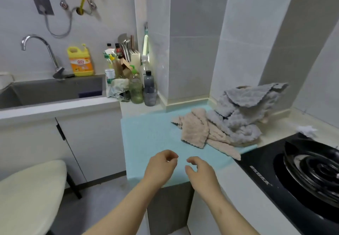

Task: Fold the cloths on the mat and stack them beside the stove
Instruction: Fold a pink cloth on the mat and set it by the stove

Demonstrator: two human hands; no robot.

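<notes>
Sitting in a crumpled heap on the far right corner of the mat (pixel 150 133) are the unfolded cloths: a beige cloth (pixel 194 128) in front, grey cloths (pixel 244 113) piled behind it. One beige corner trails off the mat's right edge, reaching the stove (pixel 275 170). Over the near part of the mat hover the left hand (pixel 161 167) and right hand (pixel 201 172), close together, fingers loosely curled, holding nothing. Right of the mat, a black pan (pixel 315 165) sits on the stove. Left of the mat, bottles (pixel 135 88) crowd the back, then the sink (pixel 45 91) and a yellow jug (pixel 80 62)
</notes>
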